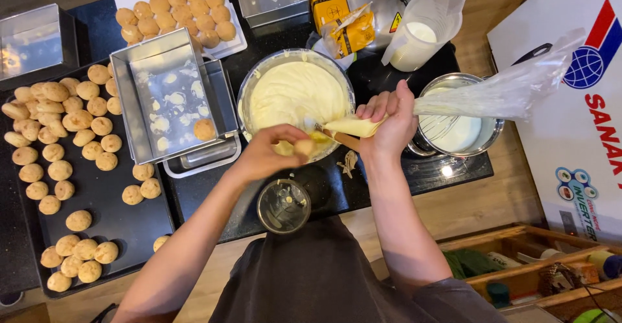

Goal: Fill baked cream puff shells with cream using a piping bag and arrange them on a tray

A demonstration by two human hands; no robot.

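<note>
Right over the near rim of the cream bowl [259,80], the left hand [272,154] pinches a small round puff [304,147] between its fingertips. Just beside it, on the side away from the baking tray [103,200], the right hand [389,122] is clamped around a clear piping bag [492,96], whose cream-filled tip [346,126] points at the puff and nearly touches it. The two hands sit close together, the puff between them. A small glass [284,205] stands nearer the person than the bowl.
</note>
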